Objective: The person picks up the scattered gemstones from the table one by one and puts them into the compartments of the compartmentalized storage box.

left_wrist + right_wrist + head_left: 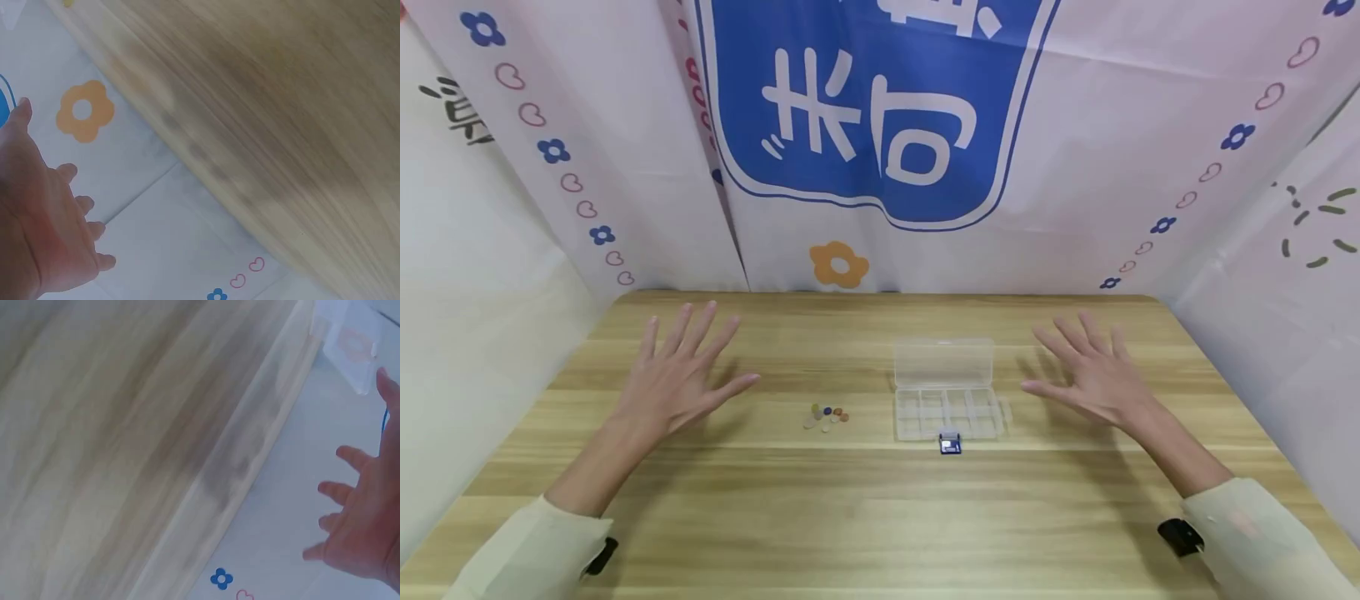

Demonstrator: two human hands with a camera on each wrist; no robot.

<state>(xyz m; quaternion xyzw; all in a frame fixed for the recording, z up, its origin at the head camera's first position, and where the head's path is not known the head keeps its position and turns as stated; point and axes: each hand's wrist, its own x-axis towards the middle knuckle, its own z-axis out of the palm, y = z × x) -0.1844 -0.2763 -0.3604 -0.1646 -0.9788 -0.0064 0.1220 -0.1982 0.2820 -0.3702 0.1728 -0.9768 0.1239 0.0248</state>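
Note:
My left hand hovers over the left part of the table, palm down with fingers spread, holding nothing. To its right lies a small cluster of colourful bead-like pieces, some blue, orange, yellow and pale. A clear plastic compartment box stands right of them, its transparent lid raised at the back. At the box's front edge is a small blue-and-white piece; its kind is unclear. Right of the box, my right hand is also spread and holds nothing. Both wrist views show extended fingers, apart from any object.
The wooden table ends at a back edge against a white cloth hanging with a blue printed panel. White printed cloths also flank the table's left and right sides. Dark straps sit at both sleeves.

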